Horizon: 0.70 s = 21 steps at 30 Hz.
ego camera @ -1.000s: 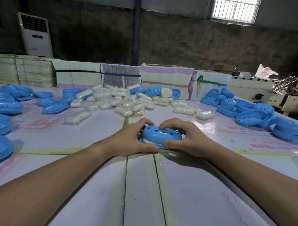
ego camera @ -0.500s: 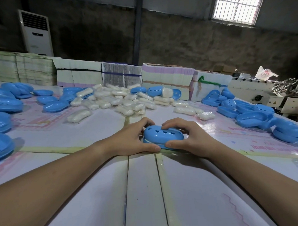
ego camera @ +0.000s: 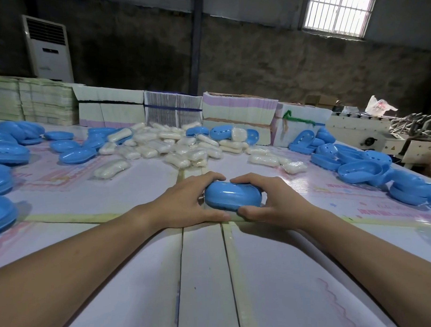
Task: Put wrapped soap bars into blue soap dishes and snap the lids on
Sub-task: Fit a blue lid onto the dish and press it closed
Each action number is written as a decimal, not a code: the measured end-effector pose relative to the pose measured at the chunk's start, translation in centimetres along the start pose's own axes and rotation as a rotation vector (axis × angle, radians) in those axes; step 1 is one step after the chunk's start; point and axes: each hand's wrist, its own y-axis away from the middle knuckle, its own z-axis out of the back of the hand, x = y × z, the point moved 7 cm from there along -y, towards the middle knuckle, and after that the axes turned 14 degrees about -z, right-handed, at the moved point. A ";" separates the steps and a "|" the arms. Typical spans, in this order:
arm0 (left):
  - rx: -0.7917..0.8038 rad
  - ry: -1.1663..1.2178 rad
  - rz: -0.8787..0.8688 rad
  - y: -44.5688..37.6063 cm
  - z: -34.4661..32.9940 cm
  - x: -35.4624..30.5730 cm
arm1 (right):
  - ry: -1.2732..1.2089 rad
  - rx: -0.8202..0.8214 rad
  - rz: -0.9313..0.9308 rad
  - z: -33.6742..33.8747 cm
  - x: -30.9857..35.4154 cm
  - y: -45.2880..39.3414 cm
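Blue soap dish (ego camera: 232, 196), closed, smooth side up

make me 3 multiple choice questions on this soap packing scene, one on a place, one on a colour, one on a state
1. Where does the pile of wrapped soap bars lie?
A. Beyond the hands, mid table
B. On the floor
C. In a bucket

2. What colour is the soap dish being held?
A. Green
B. Blue
C. Red

3. How is the held dish being handled?
A. It lies untouched
B. One hand alone lifts it high
C. Both hands grip it, one at each end

Answers:
1 A: the white bars lie heaped on the table past the hands, in front of the stacked cartons.
2 B: its shell is plain blue, like the loose dishes at either side.
3 C: the left hand and the right hand curl their fingers round its two ends, low over the table.
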 end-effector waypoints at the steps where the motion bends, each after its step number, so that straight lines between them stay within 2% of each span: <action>1: -0.018 -0.023 -0.026 0.0 0.1 -0.2 | -0.013 -0.003 0.000 0.0 0.0 0.0; 6: -0.062 -0.110 -0.071 -0.1 0.7 -0.4 | -0.043 0.035 -0.015 -0.2 -0.3 -0.2; 17: -0.051 0.027 -0.091 -0.1 0.4 -0.5 | 0.068 -0.038 0.047 0.1 0.9 -0.2; 21: -0.003 0.101 -0.090 -0.1 -0.2 -0.7 | -0.013 0.010 0.063 -0.3 0.6 -0.1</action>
